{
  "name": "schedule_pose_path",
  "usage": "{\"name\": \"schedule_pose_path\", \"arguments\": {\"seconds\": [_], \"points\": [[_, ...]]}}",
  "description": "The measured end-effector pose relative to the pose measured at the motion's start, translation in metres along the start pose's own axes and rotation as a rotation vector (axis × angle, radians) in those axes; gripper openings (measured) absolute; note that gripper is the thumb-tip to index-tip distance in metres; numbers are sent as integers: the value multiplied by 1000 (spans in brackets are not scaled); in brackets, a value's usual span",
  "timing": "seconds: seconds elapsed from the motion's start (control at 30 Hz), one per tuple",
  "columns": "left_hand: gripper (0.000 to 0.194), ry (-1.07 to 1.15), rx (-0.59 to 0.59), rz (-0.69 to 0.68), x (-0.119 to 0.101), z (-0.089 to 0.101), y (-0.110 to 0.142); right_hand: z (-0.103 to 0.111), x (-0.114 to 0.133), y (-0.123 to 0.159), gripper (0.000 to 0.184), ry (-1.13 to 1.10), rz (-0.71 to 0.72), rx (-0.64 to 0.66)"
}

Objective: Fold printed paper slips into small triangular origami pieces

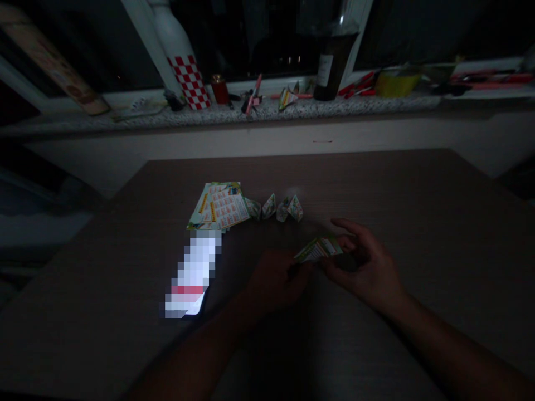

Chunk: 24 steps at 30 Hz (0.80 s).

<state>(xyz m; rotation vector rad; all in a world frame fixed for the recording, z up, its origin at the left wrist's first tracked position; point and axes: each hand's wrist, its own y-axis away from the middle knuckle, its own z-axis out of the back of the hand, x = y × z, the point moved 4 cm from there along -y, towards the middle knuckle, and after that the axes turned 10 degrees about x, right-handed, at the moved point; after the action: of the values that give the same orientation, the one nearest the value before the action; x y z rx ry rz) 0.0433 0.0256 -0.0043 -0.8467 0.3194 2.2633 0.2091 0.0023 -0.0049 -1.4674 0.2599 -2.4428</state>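
Note:
A folded piece of printed paper (320, 249), green, white and yellow, is held just above the table between both hands. My left hand (271, 281) is closed on its left end, with the fingers mostly in shadow. At the right end, my right hand (374, 270) grips it between thumb and fingers, and one finger stretches out above it. Beyond the hands, several small folded paper shapes (270, 206) stand in a row. Their left end meets a loose pile of printed sheets (221, 205) in similar colours.
A lit phone (193, 273), its screen blurred out, lies left of my left arm on the wooden table (376, 184). The stone windowsill (234, 116) behind holds a red-and-white checkered bottle (190, 78), a dark cup (332, 69), a yellow container (397, 82) and pens. The room is dim.

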Motion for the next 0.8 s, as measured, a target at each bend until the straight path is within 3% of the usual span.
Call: {"name": "schedule_pose_path", "arguments": {"seconds": [0.23,0.53,0.67,0.8], "points": [[24,-78,-14,-143,-5,-4,1,-5,4,0,69,155,-5,13],[30,-37,-26,-90,-4,0,3,5,-3,-6,63,153,-42,-47],[36,212,29,125,5,3,5,21,-17,-11,61,122,-25,-108],[33,729,66,338,18,-4,4,28,-11,-11,47,227,102,-123]]}}
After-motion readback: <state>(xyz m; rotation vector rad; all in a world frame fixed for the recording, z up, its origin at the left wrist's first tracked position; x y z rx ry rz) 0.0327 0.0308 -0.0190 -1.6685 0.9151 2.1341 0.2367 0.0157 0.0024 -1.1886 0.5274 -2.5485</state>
